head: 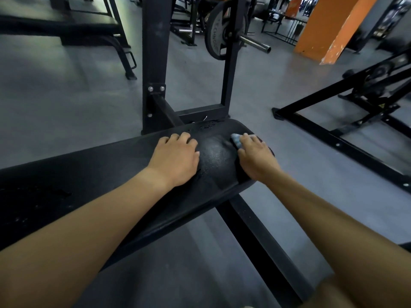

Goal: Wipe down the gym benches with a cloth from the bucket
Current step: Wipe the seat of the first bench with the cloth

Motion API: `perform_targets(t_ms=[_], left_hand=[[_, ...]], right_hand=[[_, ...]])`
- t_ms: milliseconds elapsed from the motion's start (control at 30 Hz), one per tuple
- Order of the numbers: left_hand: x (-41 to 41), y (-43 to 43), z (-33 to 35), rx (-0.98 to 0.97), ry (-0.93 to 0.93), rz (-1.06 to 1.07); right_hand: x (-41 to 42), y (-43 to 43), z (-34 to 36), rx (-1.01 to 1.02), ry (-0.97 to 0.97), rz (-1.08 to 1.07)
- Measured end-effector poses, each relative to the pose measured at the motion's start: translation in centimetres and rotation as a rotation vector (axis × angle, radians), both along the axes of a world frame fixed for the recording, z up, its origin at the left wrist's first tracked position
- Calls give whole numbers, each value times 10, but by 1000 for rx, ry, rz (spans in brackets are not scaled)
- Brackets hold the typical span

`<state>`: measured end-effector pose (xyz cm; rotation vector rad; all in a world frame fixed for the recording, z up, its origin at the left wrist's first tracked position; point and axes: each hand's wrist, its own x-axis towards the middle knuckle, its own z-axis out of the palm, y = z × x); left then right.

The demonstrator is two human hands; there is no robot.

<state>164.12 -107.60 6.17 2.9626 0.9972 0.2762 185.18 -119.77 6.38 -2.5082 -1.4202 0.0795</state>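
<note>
Fingers of our right hand are curling down over a small, bunched pale-blue-and-white cloth, clamping it against the long black padded vinyl bench pad. Only a corner of the cloth is peeking out past the fingertips, at the rounded end of the pad, beside its right edge. Our left hand is resting palm-down near it on the same end, its fingers lying loosely apart and slightly bent toward the far edge, gripping nothing.

We are judging the cloth to be light, soft and limp, probably damp, so it is likely to fold and slip under the palm unless we are pressing it flat. Bunching it into 1 wad, as now, is giving us a firm hold. The pad is looking firm but cushioned, with a fine pebbled grain. A dull sheen between our 2 hands may be moisture, though we cannot tell for sure. Its edges are rolling over smoothly, so the cloth should be wrapping round them easily.

Underneath, square black steel frame tubes are crossing a smooth grey floor. Beyond the pad, a black steel upright is standing bolted at its foot, with a round grey weight plate sitting on a chrome peg. No bucket is showing.
</note>
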Motion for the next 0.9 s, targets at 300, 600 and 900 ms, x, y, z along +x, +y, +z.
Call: perform_targets(t_ms=[300, 600, 900], left_hand=[[8, 1, 0, 3, 29, 61], [3, 10, -3, -31, -33, 24], [4, 13, 0, -52, -49, 24]], right_hand=[[-15, -7, -3, 15, 50, 394], [1, 12, -7, -16, 1, 171], [-6, 6, -2, -52, 37, 374]])
